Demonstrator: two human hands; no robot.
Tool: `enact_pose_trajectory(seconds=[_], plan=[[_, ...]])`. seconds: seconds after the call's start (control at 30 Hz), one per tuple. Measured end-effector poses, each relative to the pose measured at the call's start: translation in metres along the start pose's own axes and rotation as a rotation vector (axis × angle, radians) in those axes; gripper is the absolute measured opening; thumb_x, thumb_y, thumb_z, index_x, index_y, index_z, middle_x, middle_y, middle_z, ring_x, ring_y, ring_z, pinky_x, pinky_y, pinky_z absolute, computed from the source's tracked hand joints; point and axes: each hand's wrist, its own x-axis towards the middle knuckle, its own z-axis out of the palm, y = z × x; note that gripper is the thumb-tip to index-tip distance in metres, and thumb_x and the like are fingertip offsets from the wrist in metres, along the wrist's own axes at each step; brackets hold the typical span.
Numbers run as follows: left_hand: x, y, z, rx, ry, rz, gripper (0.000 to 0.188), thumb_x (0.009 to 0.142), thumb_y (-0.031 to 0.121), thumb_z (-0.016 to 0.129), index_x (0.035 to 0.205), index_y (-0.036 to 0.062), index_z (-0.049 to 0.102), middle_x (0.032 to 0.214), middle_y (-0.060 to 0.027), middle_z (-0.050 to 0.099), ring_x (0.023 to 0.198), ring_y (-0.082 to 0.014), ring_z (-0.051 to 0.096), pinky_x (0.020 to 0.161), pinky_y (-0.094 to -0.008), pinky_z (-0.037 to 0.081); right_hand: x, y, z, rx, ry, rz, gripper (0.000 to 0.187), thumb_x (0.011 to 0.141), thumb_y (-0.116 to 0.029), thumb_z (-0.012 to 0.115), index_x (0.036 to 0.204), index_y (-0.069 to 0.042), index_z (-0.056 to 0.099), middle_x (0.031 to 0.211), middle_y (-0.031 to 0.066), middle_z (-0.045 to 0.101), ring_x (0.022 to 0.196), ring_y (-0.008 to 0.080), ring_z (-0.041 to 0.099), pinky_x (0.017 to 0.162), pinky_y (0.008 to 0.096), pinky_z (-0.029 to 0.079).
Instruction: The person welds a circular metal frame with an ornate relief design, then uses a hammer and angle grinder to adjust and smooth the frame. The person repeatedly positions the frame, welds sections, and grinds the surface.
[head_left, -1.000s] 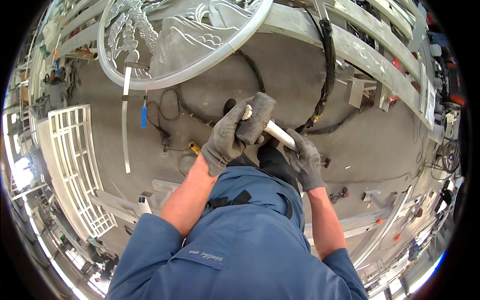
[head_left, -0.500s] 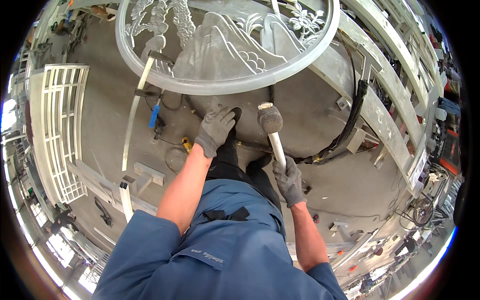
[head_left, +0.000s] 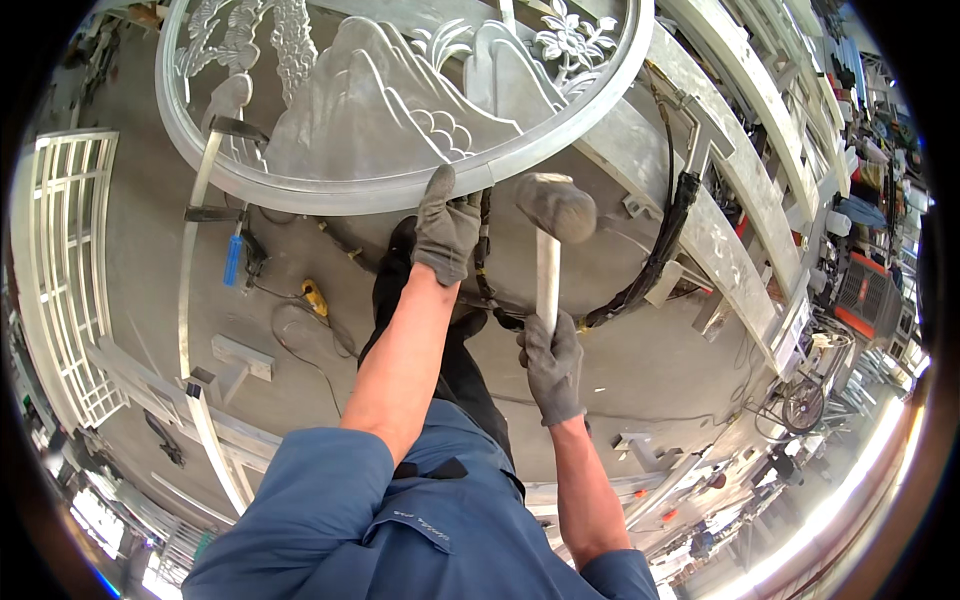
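Note:
My gloved left hand (head_left: 446, 230) is at the near edge of a large round metal frame (head_left: 330, 198), its thumb laid over the rim and its fingers curled against the underside. Inside the ring is a silver-grey relief of mountains (head_left: 375, 115), with cut-out flowers (head_left: 575, 40) on the right. My right hand (head_left: 553, 370), also in a grey glove, grips the pale handle of a mallet (head_left: 557, 208). The mallet stands head up, its dark, rounded head just to the right of the rim and apart from it.
A bar clamp (head_left: 192, 270) hangs at the ring's left side, near a blue-handled tool (head_left: 233, 260). A yellow power tool (head_left: 314, 297) lies on the floor with its cord. Black cables (head_left: 650, 285) loop at right beside long metal beams (head_left: 700, 180). A white lattice panel (head_left: 75, 270) stands far left.
My left hand has moved up and right to the ring's rim, its fingers now curled. My right hand has lifted the mallet closer. The whole view has shifted, with the ring appearing further left.

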Motion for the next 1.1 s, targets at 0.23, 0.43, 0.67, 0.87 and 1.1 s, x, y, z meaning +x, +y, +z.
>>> enact_pose_trajectory(seconds=[0.23,0.43,0.67,0.87,1.1], plan=[[0.006,-0.005,-0.006,0.009,0.003,0.048,0.035,0.091,0.013,0.072,0.122,0.0034,0.061,0.119,-0.0091,0.066,0.116,-0.0242,0.062,0.106,-0.0407,0.051,0.011,0.029,0.023,-0.094,0.017,-0.462,0.05,0.103,-0.041,0.056,0.125,0.004,0.053,0.077,0.0069,0.062,0.065,0.0149,0.06,0.061,0.0302,0.05],[0.009,-0.01,-0.007,-0.12,0.027,-0.018,0.029,0.089,0.004,0.07,0.118,-0.0004,0.064,0.117,-0.009,0.066,0.11,-0.023,0.064,0.103,-0.037,0.053,0.031,0.027,0.031,-0.389,-0.051,-0.206,0.041,0.106,-0.033,0.048,0.126,0.002,0.055,0.072,0.0049,0.059,0.06,0.0105,0.054,0.054,0.0279,0.046],[0.0,-0.006,0.004,-0.044,0.101,0.056,0.028,0.089,0.006,0.071,0.116,-0.0007,0.066,0.116,-0.008,0.067,0.11,-0.0218,0.064,0.103,-0.0346,0.052,0.001,-0.022,0.035,0.092,0.051,-0.73,0.043,0.104,-0.034,0.051,0.129,0.0,0.052,0.069,0.004,0.054,0.062,0.0137,0.051,0.058,0.0281,0.045],[0.011,-0.012,-0.004,-0.088,0.088,0.057,0.028,0.087,0.005,0.071,0.114,-0.0007,0.066,0.115,-0.0078,0.067,0.108,-0.0212,0.065,0.103,-0.0329,0.052,0.03,0.029,0.029,-0.491,0.04,-0.232,0.042,0.104,-0.04,0.052,0.109,0.001,0.057,0.066,0.0027,0.057,0.056,0.0118,0.055,0.05,0.0307,0.043],[0.014,-0.014,-0.015,-0.093,0.143,0.044,0.021,0.088,0.006,0.07,0.108,0.0001,0.068,0.111,-0.0073,0.066,0.105,-0.0204,0.065,0.099,-0.0315,0.054,0.017,0.006,0.029,-0.126,0.075,-0.233,0.026,0.103,-0.026,0.051,0.104,0.0,0.053,0.07,0.0057,0.059,0.06,0.0124,0.058,0.054,0.03,0.048]])
